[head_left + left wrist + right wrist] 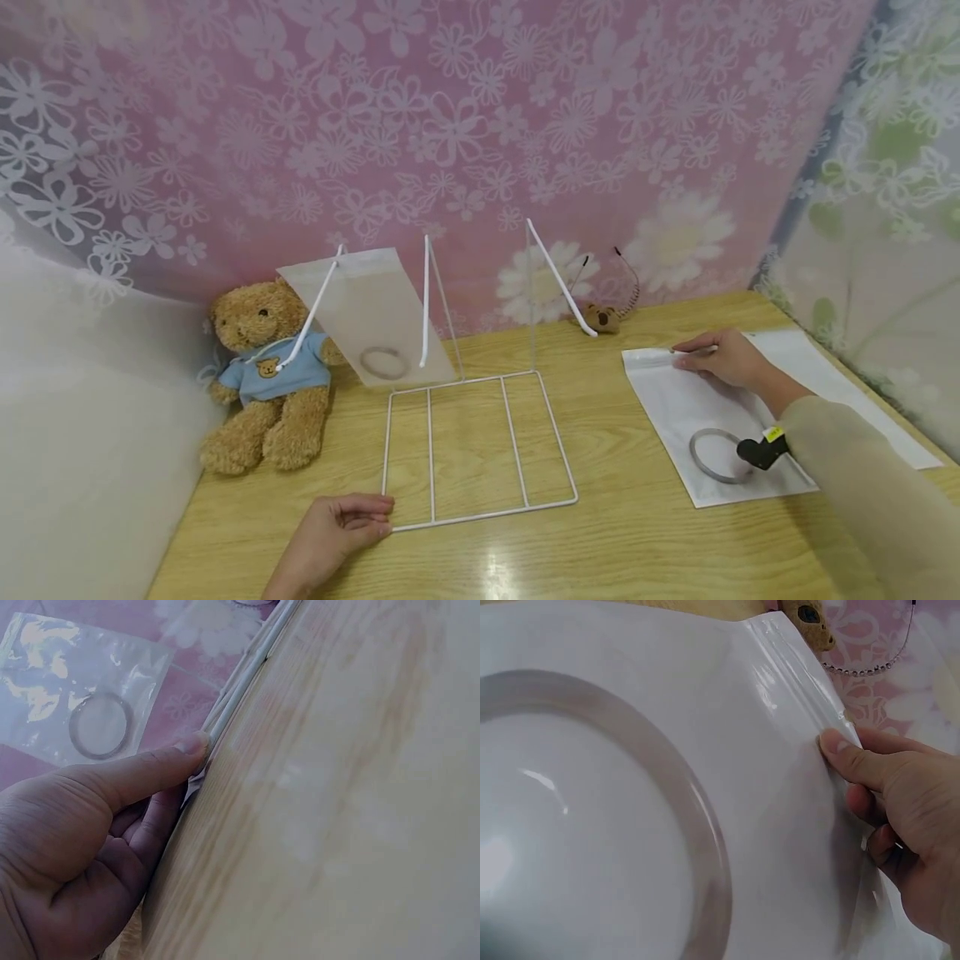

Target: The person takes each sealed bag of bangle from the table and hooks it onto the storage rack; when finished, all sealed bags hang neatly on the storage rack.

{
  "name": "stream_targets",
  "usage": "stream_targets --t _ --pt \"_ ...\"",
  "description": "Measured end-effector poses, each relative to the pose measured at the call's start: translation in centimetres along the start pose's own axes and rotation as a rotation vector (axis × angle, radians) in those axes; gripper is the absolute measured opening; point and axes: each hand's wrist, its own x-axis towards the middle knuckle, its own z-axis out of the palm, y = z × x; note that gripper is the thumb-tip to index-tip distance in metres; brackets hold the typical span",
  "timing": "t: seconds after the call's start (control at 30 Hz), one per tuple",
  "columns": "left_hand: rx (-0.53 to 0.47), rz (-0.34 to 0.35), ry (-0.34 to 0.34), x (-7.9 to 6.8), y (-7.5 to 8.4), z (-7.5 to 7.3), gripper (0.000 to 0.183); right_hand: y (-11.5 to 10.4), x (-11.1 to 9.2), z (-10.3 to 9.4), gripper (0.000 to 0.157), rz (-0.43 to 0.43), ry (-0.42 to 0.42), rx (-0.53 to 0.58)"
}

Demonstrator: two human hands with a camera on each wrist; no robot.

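Note:
A white wire rack (pixel 484 519) with several upward-slanting prongs stands on the table. At its front left corner, my left hand (pixel 330 533) pinches the frame between thumb and fingers. One zip bag (pixel 367 308) with a grey ring on it hangs from the rack's left prong. My right hand (pixel 723 360) pinches the top edge of another white zip bag (pixel 667 417), near its seal strip. In the right wrist view, the thumb lies on the face of this bag (pixel 780 787), beside a large grey ring. The other fingers are partly hidden behind it.
Under the right arm lies another white bag or sheet (pixel 855 383). A teddy bear (pixel 273 375) in a blue top sits left of the rack. Behind, a small brown animal-faced item (pixel 602 317) with a beaded band rests against the flowered pink cloth (pixel 465 125).

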Motion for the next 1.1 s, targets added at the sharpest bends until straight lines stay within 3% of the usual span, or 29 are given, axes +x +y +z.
stream_targets --t 0.27,0.57,0.83,1.1 --pt "-0.012 -0.011 -0.012 0.1 -0.1 -0.2 0.042 -0.6 -0.4 -0.6 0.054 0.053 -0.022 0.006" --pt "-0.01 -0.036 -0.024 0.1 0.1 -0.4 0.042 -2.1 -1.6 -1.7 0.058 0.03 -0.057 -0.023" --pt "0.015 -0.029 -0.019 0.3 0.3 -0.5 0.041 -2.9 -2.3 -2.8 0.057 -0.013 -0.029 0.022" --pt "-0.041 -0.051 -0.034 0.2 0.2 -0.3 0.041 -4.1 -2.9 -4.0 0.052 -0.025 0.0 0.066"
